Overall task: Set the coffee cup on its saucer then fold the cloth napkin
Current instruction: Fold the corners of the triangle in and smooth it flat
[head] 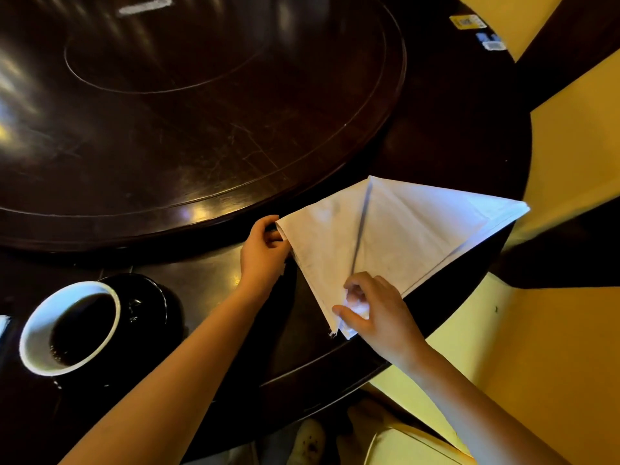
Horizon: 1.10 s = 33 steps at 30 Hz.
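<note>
Napkin (396, 236) cloth, white, is laid on the dark round wooden table (302, 330), at its right edge, and is folded into a kite-like shape with a crease running from the far point down to the near tip. The left corner of the cloth is pinched by the left hand (265, 250), whose fingers are closed together on the fabric there. The near tip is gripped by the right hand (375, 310), thumb and fingers clamped on the bunched cloth. The far right corner of the napkin is seen reaching the table's rim, above the yellow floor (570, 330).

To the left, well apart from the napkin, a coffee cup (67, 327) with a white inside and dark coffee in it is set on a black saucer (147, 300); the cup is placed toward the saucer's near left side. A raised dark turntable (201, 112) is seen beyond the hands, filling the middle of the table. Small labels (469, 21) are stuck near the far right rim.
</note>
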{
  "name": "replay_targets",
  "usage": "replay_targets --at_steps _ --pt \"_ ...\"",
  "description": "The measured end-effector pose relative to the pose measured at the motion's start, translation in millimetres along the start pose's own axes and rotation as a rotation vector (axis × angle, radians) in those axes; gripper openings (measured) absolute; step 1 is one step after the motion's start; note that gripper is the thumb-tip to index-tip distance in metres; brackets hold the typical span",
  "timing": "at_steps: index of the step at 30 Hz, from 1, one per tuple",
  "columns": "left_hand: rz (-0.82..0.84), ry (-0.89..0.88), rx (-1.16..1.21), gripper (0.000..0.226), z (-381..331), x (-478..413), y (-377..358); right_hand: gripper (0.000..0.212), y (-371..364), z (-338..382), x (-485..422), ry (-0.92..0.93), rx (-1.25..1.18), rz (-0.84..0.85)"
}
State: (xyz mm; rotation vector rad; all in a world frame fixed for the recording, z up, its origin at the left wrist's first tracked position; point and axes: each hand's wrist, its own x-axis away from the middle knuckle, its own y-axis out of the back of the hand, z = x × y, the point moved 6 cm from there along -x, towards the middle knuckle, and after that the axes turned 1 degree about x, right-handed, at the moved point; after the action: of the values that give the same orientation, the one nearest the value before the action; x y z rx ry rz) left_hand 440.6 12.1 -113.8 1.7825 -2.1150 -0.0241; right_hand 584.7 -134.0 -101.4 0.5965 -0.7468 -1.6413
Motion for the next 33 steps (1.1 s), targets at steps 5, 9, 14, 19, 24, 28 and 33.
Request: replay_targets --at_steps 5,9,14,19,24,28,33 --pt "-0.034 -0.021 -0.04 0.043 4 -3 0 0.022 -6 -2 -3 -0.125 -0.067 0.008" --pt "-0.026 -0.024 -0.028 0.042 4 -1 -1 0.037 -8 7 -6 -0.184 0.039 0.007" --pt "-0.032 -0.017 -0.023 0.04 4 -1 -1 0.026 -11 -3 -4 -0.311 -0.147 -0.039" --pt "0.016 0.014 -0.004 0.039 1 -2 0 0.026 -2 -10 1 -0.316 -0.052 -0.016" --pt "-0.086 -0.237 -0.313 0.045 -23 18 2 0.037 9 10 5 -0.067 0.258 -0.181" --pt "0.095 -0.631 -0.635 0.047 -47 31 -42 0.063 -26 13 10 0.126 0.5 0.112" --pt "0.32 -0.577 -1.073 0.056 -10 12 -83 0.063 -23 4 5 0.059 0.081 0.197"
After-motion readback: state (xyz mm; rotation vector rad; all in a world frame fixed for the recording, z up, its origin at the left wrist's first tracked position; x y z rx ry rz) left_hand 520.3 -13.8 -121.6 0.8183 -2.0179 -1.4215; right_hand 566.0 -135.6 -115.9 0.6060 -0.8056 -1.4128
